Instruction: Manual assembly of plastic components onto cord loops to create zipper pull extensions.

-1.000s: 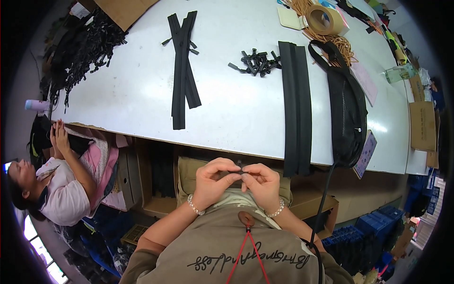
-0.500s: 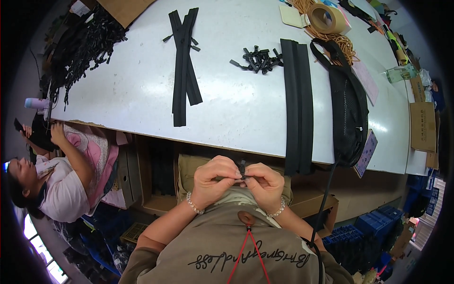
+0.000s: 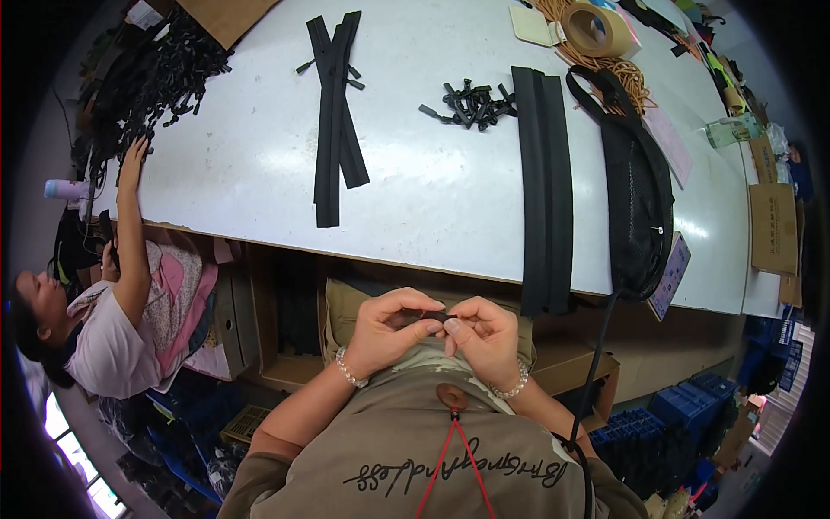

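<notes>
Close in front of my body, below the table's near edge, my left hand (image 3: 389, 330) and my right hand (image 3: 489, 339) meet fingertip to fingertip. Both pinch one small black zipper pull (image 3: 439, 317), which lies sideways between them and is mostly covered by fingers. Farther off on the white table (image 3: 424, 190) is a loose pile of similar black pulls (image 3: 474, 105). To the left of that pile, two black zipper strips (image 3: 333, 130) cross each other, with pulls sticking out at their sides. Long black zipper tapes (image 3: 545, 190) lie side by side right of the pile, reaching the near edge.
A black mesh bag (image 3: 638, 208) lies at the right, with a patterned card (image 3: 669, 275) beside it. Behind are a tape roll (image 3: 595, 29) and tan cord (image 3: 638, 85). At left, a co-worker's hand (image 3: 134, 160) touches a heap of black pulls (image 3: 173, 86).
Between my fingers the pull has turned from upright to sideways, and my right-hand fingers have shifted. The co-worker's arm has stretched out over the table to the heap.
</notes>
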Available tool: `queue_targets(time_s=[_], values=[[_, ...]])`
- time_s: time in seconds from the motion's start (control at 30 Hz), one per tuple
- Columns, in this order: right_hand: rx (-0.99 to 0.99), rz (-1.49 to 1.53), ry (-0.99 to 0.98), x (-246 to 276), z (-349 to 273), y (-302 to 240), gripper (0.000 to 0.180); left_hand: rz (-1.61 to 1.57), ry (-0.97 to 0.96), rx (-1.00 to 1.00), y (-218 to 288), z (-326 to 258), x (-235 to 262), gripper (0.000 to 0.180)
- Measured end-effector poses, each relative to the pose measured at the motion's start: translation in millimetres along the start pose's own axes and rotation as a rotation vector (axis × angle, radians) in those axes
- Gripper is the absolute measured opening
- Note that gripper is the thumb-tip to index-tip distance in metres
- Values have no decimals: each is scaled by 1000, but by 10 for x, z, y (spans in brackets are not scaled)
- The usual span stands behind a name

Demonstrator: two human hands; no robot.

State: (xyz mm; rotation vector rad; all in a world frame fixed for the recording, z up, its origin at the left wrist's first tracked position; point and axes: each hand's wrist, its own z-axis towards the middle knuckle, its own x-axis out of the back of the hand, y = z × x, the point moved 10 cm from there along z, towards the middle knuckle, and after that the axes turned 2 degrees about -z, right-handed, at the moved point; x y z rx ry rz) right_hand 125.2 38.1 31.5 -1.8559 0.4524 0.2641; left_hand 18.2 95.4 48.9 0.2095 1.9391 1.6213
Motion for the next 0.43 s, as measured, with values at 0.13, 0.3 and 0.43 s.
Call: queue_targets(time_s=[0.13, 0.3, 0.43], values=[[15, 17, -14, -7, 8, -6, 9, -7, 9, 49, -42, -37, 7, 21], [122, 11, -19, 3, 4, -53, 6, 161, -2, -59, 100, -36, -8, 21], [245, -14, -50, -25, -20, -136, 10, 303, -57, -139, 203, -55, -32, 22]])
